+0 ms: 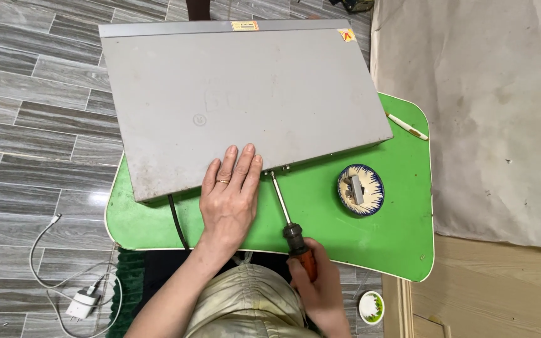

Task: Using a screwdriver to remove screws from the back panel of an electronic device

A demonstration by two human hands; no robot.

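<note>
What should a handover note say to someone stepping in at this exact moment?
Left hand: flat on the grey metal case, pressing its near edge.
Right hand: gripping the orange-handled screwdriver, tip at the case's near side panel.
The case lies across the green table; a blue-rimmed dish with small parts sits to the right, a pen beyond.
Done: unclear how many screws are out.
Left: the screw at the tip.

We see even, soft indoor light, no harsh glare, faint shadows under the grey metal box [239,100] on the green table [396,238], sharp focus throughout, slight wide-angle stretch at edges
</note>
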